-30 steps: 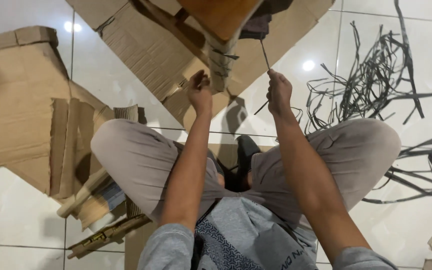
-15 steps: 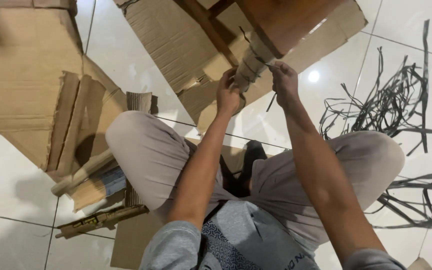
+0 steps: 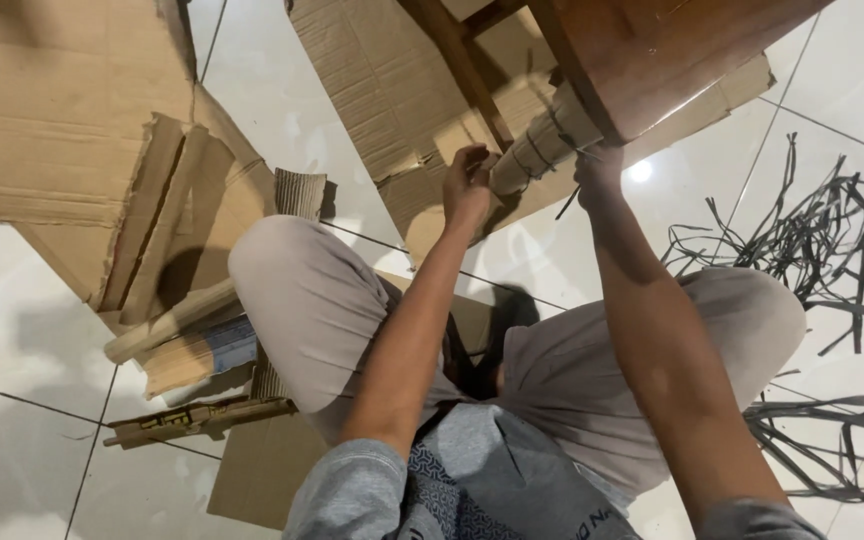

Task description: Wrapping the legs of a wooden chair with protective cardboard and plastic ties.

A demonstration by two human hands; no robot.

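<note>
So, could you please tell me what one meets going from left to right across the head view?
Flattened cardboard sheet → cardboard tube → left hand → cardboard-wrapped furniture leg → right hand → pile of dark plastic straps.

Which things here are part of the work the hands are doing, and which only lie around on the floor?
In the work:
- left hand, at the wrapped leg's end
- right hand, pulling a dark strap
- cardboard-wrapped leg of the wooden furniture

Lying about:
- heap of dark straps
- torn cardboard sheets
- cardboard roll
</note>
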